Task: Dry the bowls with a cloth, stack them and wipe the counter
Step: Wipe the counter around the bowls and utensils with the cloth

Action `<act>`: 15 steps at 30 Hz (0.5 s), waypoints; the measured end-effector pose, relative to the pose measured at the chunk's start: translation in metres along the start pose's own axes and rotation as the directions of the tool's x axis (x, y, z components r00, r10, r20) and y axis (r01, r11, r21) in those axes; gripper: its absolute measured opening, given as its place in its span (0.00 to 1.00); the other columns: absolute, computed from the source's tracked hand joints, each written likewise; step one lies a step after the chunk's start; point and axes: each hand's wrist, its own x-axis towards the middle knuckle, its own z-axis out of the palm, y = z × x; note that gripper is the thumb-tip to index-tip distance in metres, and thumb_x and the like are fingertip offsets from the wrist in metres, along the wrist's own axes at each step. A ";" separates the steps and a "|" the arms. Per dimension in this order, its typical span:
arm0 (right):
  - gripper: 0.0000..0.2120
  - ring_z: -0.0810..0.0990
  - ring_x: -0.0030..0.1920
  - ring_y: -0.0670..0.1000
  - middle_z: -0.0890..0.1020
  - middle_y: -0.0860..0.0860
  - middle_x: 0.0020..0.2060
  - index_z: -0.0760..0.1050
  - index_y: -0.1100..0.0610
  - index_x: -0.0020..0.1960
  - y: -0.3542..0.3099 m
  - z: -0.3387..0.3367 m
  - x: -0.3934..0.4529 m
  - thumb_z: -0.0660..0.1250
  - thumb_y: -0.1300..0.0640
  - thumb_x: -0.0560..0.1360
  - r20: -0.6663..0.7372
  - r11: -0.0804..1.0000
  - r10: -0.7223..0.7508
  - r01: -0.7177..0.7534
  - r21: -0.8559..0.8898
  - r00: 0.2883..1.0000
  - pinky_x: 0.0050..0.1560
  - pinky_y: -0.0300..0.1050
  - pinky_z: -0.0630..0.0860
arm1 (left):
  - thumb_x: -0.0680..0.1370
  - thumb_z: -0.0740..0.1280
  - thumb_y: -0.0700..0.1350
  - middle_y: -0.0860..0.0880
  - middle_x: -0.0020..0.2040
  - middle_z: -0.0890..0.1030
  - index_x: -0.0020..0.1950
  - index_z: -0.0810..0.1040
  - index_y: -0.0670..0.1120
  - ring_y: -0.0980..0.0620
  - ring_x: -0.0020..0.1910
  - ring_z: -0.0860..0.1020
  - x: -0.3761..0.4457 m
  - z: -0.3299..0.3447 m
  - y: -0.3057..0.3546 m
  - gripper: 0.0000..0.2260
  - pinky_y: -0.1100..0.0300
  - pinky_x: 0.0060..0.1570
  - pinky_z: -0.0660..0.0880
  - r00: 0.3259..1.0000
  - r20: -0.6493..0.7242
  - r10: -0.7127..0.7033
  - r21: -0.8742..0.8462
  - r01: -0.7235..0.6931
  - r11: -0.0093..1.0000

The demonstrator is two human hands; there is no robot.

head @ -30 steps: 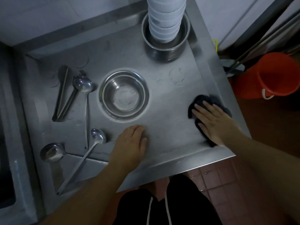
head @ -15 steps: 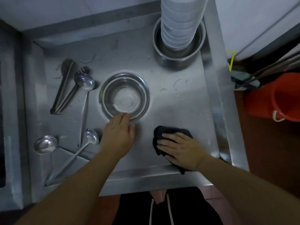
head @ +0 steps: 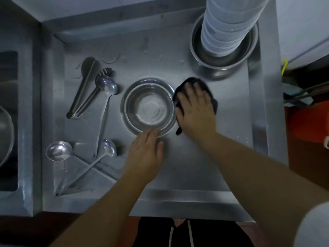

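Right hand [head: 195, 111] lies flat, fingers straight, pressing the dark cloth [head: 211, 97] onto the steel counter [head: 222, 157] just right of the metal bowl [head: 148, 107]. Left hand [head: 145, 154] (fingers relaxed) touches that bowl's near rim. White bowls [head: 229, 27] stand stacked at the back.

Dim bluish light, wide-angle edge distortion, slight blur

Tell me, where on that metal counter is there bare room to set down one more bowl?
The widest bare patch on the counter is at the near right, between the right hand on the dark cloth and the front edge. Another lies at the back, between the tongs and the stack of bowls. The left side is crowded with ladles.
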 end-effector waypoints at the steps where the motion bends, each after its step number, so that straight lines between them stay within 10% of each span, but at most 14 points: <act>1: 0.20 0.67 0.80 0.61 0.72 0.56 0.78 0.79 0.54 0.71 -0.003 0.002 -0.009 0.64 0.47 0.83 0.029 0.992 -0.123 0.123 0.015 0.992 0.78 0.61 0.63 | 0.84 0.65 0.46 0.44 0.68 0.78 0.74 0.75 0.43 0.42 0.67 0.75 0.001 -0.001 0.001 0.18 0.45 0.68 0.72 1.000 -0.001 0.001 0.002 -0.001 1.000; 9: 0.24 0.61 0.83 0.57 0.64 0.52 0.83 0.71 0.51 0.80 0.057 -0.026 -0.165 0.64 0.47 0.85 0.136 0.937 -0.348 0.350 0.009 0.928 0.81 0.60 0.60 | 0.84 0.61 0.49 0.43 0.67 0.79 0.72 0.76 0.43 0.41 0.66 0.77 0.012 -0.012 0.013 0.19 0.43 0.66 0.74 1.000 -0.009 0.022 0.002 -0.022 1.000; 15: 0.27 0.54 0.85 0.59 0.58 0.57 0.85 0.65 0.54 0.82 0.085 -0.038 -0.166 0.58 0.46 0.86 0.095 0.982 0.130 -0.115 -0.149 0.987 0.83 0.60 0.52 | 0.84 0.65 0.46 0.45 0.64 0.80 0.69 0.77 0.44 0.42 0.61 0.79 0.018 -0.012 0.018 0.15 0.45 0.61 0.76 0.996 -0.030 0.089 -0.004 -0.089 0.996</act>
